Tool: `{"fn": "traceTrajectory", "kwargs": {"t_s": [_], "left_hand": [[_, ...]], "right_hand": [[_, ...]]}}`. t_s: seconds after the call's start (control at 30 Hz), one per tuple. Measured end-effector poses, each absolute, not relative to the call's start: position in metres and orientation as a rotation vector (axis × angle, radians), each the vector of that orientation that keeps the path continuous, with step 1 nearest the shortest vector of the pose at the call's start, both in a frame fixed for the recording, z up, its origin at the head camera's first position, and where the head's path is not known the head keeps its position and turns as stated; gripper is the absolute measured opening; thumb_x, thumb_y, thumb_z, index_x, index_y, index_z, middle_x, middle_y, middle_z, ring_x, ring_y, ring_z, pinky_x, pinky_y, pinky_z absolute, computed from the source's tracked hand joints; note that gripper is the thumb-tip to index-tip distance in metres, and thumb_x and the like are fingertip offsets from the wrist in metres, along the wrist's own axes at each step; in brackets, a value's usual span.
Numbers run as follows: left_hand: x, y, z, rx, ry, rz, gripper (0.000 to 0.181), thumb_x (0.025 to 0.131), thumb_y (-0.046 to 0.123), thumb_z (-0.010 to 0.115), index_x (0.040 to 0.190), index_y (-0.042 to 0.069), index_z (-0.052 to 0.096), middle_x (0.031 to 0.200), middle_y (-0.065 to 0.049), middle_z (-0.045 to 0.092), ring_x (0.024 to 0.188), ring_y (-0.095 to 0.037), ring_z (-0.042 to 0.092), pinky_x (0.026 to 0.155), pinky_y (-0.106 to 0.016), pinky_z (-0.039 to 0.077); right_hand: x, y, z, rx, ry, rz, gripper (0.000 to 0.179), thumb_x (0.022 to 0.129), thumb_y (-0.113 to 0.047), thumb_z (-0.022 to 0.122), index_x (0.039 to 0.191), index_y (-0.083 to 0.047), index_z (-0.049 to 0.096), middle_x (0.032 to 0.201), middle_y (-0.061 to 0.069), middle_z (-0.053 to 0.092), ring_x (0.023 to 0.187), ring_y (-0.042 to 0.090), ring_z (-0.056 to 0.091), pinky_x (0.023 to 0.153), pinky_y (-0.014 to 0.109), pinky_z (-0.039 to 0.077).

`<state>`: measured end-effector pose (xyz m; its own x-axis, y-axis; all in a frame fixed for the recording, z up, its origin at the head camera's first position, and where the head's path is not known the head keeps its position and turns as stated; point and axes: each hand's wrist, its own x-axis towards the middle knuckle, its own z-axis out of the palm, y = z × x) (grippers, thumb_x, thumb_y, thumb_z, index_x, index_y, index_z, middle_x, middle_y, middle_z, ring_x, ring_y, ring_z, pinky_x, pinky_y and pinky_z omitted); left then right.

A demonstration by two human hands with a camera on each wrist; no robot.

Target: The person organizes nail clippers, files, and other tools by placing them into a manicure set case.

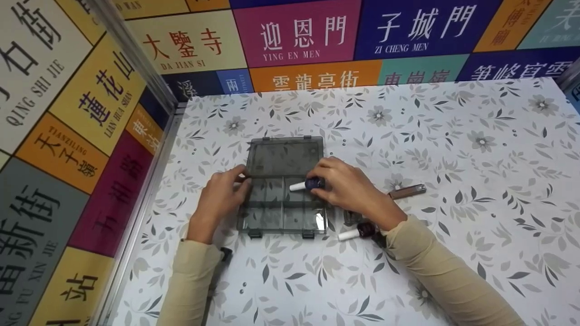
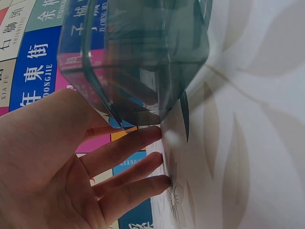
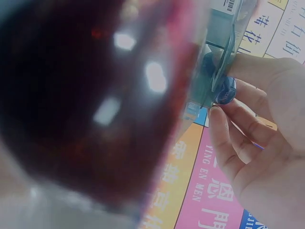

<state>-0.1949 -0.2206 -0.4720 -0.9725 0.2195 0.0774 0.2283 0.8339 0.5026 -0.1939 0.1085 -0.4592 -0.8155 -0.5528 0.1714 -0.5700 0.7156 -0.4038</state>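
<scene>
Right hand point(image 1: 349, 188): fingers curled round a blue bottle point(image 1: 308, 184), gripping its dark body; the white cap points left. In the right wrist view the fingertips point(image 3: 220, 125) pinch the bottle's rounded blue end against the box edge.
Left hand point(image 1: 222, 194): fingers straight, holding nothing; the tips rest against the left wall of the box. In the left wrist view the fingers point(image 2: 125, 148) lie stretched along the desk just under the box corner.
Hands together: apart, one at each side of the box.
Blue bottle: one, lying on its side over the box's middle row, right compartment; whether it touches the floor of the compartment I cannot tell.
Box point(image 1: 283, 156): one, clear smoky plastic, lid open and lying flat toward the wall. Compartments: one wide at the top, then two rows of two. Two clasps on the near edge.
Red bottle point(image 1: 360, 231): one, dark red with white cap, lying on the desk just right of the box's near corner, touching the right forearm. It fills the right wrist view as a blur.
Brown stick point(image 1: 407, 191): one, slim, lying on the desk right of the right hand.
Desk point(image 1: 453, 158): white cloth with grey leaves and flowers.
Walls: coloured panels of place names, behind and to the left.
</scene>
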Motion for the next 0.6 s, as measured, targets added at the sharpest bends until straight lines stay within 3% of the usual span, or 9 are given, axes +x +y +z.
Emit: {"fn": "traceTrajectory", "kwargs": {"t_s": [0.6], "left_hand": [[-0.1941,-0.2202,-0.4716,-0.356,-2.997,-0.806,0.013,0.108,0.025,0.068,0.118,0.019,0.073,0.120,-0.013,0.082,0.110,-0.034,0.081,0.091,-0.057,0.063]], "right_hand": [[-0.1957,0.1086,-0.4598,0.934,-2.872,0.712,0.034,0.093,-0.028,0.087,0.124,-0.017,0.079,0.121,0.002,0.071,0.107,0.024,0.069,0.087,0.045,0.062]]}}
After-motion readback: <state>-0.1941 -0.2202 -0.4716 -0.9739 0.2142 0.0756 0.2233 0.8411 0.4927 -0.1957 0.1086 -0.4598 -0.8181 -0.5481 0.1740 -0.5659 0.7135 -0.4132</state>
